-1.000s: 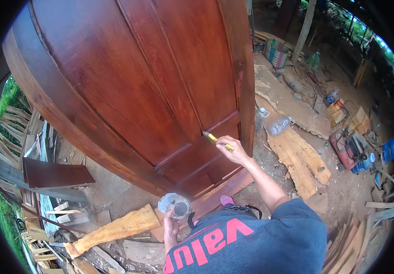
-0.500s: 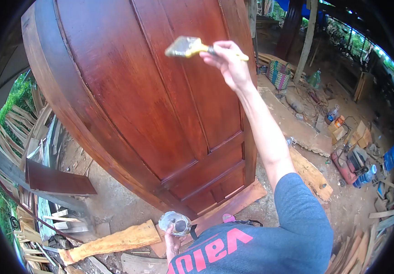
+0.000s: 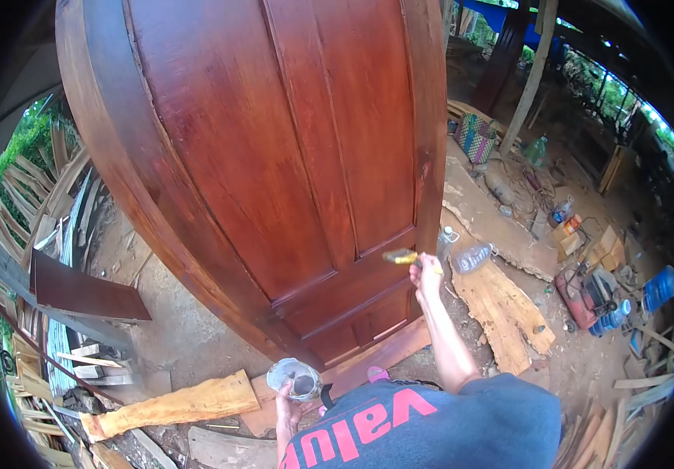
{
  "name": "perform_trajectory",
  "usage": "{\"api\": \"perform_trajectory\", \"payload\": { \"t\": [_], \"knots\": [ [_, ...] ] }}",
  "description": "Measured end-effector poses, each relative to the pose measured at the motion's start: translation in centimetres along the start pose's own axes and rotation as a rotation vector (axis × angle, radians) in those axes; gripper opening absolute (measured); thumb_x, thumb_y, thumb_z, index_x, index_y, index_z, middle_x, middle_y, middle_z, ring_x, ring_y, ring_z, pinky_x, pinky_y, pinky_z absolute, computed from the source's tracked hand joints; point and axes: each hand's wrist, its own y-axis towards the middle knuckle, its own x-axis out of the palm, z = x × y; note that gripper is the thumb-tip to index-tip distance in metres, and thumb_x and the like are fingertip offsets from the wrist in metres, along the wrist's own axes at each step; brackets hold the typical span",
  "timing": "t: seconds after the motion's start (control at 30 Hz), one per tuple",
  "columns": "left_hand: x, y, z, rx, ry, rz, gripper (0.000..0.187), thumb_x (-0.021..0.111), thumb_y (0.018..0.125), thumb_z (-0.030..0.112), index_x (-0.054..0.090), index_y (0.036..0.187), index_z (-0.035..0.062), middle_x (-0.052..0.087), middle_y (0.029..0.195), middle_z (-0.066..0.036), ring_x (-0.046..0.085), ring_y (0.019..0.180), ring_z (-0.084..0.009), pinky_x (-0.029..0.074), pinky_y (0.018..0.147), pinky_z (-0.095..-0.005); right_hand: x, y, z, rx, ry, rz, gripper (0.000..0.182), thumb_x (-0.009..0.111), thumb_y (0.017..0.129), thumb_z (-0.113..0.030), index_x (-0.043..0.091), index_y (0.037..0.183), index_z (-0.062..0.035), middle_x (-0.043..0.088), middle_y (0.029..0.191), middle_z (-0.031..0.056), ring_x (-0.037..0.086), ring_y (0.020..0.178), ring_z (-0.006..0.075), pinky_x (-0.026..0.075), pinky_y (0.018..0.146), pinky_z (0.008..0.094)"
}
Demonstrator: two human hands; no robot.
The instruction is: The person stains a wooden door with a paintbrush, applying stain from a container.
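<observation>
A large reddish-brown wooden door (image 3: 274,156) with panels and a frame stands upright before me, its surface glossy in places. My right hand (image 3: 428,277) is closed around the yellow handle of a paintbrush (image 3: 401,256). The bristles point left, over the lower right part of the door in this view. Low at the door's foot, my left hand (image 3: 290,406) holds a round, pale container (image 3: 293,378), stained on the outside, with dark contents visible inside.
Rough-edged planks (image 3: 173,405) lie on the ground at left, and another slab (image 3: 501,305) lies at right beside clear plastic bottles (image 3: 474,258). A dark board (image 3: 87,289) leans at left. Farther right are a red machine (image 3: 575,299), blue water jugs (image 3: 660,288) and a woven bag (image 3: 475,138).
My right hand has come down with the paintbrush from the upper door to its lower right. The left hand stays low with the container. The camera view has shifted slightly.
</observation>
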Motion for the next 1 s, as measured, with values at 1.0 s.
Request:
{"api": "perform_trajectory", "payload": {
  "t": [1.0],
  "knots": [
    [1.8, 2.3, 1.6, 0.016, 0.056, -0.011, 0.077, 0.068, 0.076, 0.053, 0.043, 0.143, 0.0236, 0.051, 0.141, -0.007, 0.05, 0.126, -0.0316, 0.039, 0.094, -0.059, -10.1, 5.4, 3.7, 0.094, -0.307, 0.14, 0.021, 0.059, 0.1, -0.027, 0.06, 0.092, -0.0077, 0.063, 0.065, 0.0066, 0.061, 0.047, 0.014, 0.049, 0.038, 0.0247]
  ]
}}
